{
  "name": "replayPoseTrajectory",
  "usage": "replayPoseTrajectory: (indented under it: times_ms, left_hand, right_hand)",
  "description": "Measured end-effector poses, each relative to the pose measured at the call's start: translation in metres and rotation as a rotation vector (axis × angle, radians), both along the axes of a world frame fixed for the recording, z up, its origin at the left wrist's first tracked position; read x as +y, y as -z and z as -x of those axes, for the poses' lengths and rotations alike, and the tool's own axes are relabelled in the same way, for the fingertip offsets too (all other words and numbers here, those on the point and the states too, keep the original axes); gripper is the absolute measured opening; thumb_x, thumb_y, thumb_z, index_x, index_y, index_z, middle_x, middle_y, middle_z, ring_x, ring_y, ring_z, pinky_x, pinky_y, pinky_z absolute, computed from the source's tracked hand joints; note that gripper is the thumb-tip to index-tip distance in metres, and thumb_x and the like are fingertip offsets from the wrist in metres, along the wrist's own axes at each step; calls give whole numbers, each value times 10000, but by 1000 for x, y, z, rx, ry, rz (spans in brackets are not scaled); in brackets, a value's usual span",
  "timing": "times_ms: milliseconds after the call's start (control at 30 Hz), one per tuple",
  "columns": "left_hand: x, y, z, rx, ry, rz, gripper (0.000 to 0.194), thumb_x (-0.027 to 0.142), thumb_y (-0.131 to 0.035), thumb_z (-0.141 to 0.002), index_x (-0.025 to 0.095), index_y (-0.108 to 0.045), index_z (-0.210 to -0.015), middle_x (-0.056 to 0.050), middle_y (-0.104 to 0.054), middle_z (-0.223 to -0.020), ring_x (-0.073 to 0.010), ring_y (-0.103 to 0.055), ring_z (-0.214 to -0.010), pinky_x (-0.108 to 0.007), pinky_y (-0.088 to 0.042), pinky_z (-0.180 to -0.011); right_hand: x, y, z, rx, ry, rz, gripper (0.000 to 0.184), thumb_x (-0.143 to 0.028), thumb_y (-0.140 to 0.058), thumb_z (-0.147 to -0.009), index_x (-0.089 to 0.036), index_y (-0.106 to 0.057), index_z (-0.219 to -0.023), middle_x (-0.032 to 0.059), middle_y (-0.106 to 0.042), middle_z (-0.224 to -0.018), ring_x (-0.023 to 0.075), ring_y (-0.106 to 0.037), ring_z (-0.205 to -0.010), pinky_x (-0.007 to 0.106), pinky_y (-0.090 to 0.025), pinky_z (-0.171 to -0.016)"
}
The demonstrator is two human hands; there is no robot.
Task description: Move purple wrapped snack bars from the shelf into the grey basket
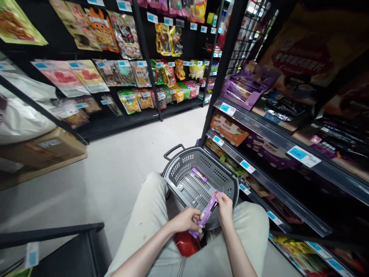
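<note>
Over the near rim of a grey shopping basket (198, 154), both hands hold purple wrapped snack sticks. My left hand (187, 220) is closed round the lower end of a purple snack packet (206, 211). My right hand (224, 206) pinches the upper end, thumb on top. More purple wrapper shows below the left fingers, so there may be more than one packet; I cannot tell. Inside the basket, another purple snack stick (198, 175) lies on the slatted floor.
Right of the basket stands a shelf unit with price tags (304, 156) and a purple display box (245, 86) of similar sticks. Hanging snack bags (127, 36) fill the far racks. A cardboard box (43, 150) sits at left; a black frame (52, 234) stands near.
</note>
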State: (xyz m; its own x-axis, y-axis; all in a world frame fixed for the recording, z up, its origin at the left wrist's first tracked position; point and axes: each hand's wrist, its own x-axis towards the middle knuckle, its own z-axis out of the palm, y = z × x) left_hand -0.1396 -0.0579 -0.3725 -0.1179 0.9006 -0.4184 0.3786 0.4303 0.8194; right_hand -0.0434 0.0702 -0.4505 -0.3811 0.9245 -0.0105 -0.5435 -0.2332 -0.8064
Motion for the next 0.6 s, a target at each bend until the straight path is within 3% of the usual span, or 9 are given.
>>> replayPoseTrajectory:
  times_ms: [133,333,467,600]
  left_hand:
    - [0,-4,-2,-24,47,0,274,240,-770,-525,123,-626,-726,-26,-666,-727,-124,-593,-650,-202,-432,-586]
    - [-2,-10,-2,-228,26,110,529,231,-843,-387,140,-640,-867,-50,-673,-831,-192,-650,-758,-255,-480,-644]
    - [-1,-8,1,-209,-77,47,472,220,-822,-424,121,-652,-853,-59,-665,-811,-197,-650,-765,-258,-484,-652]
    - [1,-5,7,-243,-153,-68,500,146,-810,-424,109,-646,-895,-27,-638,-728,-147,-614,-677,-219,-460,-601]
  right_hand:
    - [0,0,-4,9,55,40,409,-490,-690,-631,-146,-502,-514,-37,-430,-493,86,-339,-506,217,-282,-505]
    - [2,-3,-7,-50,129,55,394,-500,-679,-624,-152,-512,-542,-34,-456,-504,96,-378,-507,225,-309,-509]
    - [-7,-7,1,-16,-97,7,360,-369,-757,-519,-158,-575,-748,11,-613,-681,159,-549,-652,253,-430,-607]
    - [-32,-8,11,-15,-319,-70,363,-238,-765,-492,-178,-523,-756,-26,-591,-630,143,-555,-582,241,-452,-547]
